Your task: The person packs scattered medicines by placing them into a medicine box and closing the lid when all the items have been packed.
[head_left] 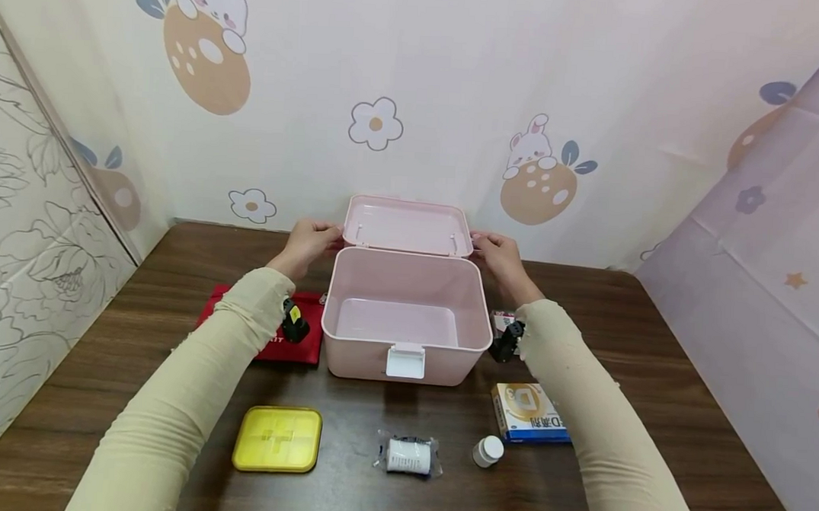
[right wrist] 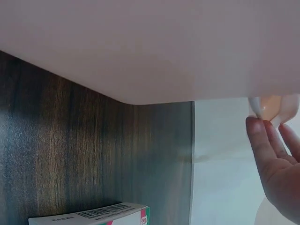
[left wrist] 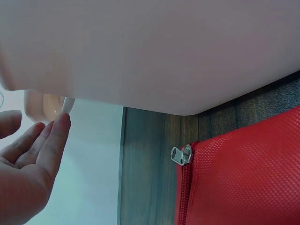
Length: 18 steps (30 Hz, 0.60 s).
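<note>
A pink storage box stands with its lid tipped back behind it and a white latch on its front. At the lid's left edge is my left hand; the left wrist view shows its fingers fairly straight, tips touching the lid's rim. Opposite, my right hand touches the lid's right edge with its fingertips. In the head view the inside of the box looks bare. Beside the box on the left lies a red zippered pouch, partly hidden by my left arm.
On the dark wooden table lie a yellow case with a cross, a wrapped white roll, a white bottle and a white-and-blue carton. Another small carton sits right of the box. A patterned curtain hangs behind.
</note>
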### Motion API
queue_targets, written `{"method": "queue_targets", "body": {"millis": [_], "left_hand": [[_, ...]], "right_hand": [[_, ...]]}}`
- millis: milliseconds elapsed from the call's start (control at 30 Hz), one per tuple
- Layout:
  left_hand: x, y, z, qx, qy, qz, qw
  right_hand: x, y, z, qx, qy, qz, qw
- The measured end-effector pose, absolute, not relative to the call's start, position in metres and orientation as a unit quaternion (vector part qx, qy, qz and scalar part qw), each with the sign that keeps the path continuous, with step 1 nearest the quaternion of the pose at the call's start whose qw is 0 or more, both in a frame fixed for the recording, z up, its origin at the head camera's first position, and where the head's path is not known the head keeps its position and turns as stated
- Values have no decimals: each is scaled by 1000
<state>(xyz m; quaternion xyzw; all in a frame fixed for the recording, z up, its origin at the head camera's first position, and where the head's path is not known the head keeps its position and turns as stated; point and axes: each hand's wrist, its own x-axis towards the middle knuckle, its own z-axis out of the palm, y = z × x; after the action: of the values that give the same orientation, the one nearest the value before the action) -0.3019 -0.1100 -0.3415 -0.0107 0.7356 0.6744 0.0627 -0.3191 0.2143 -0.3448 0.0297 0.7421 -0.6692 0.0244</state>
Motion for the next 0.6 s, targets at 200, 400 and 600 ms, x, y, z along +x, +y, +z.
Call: {"method": "queue_targets", "body": {"millis": [200, 400, 600], "left_hand": [[-293, -114, -340, -3, 728, 681, 76], [-278, -127, -334, 7, 733, 675, 80], [-257, -147, -330, 30, 761, 643, 83]], "right_hand": [[-310, 212, -337, 37, 754, -653, 52], [-294, 215, -327, 15, 796, -601, 69], [-273, 216, -318, -9, 810, -581, 83]]}}
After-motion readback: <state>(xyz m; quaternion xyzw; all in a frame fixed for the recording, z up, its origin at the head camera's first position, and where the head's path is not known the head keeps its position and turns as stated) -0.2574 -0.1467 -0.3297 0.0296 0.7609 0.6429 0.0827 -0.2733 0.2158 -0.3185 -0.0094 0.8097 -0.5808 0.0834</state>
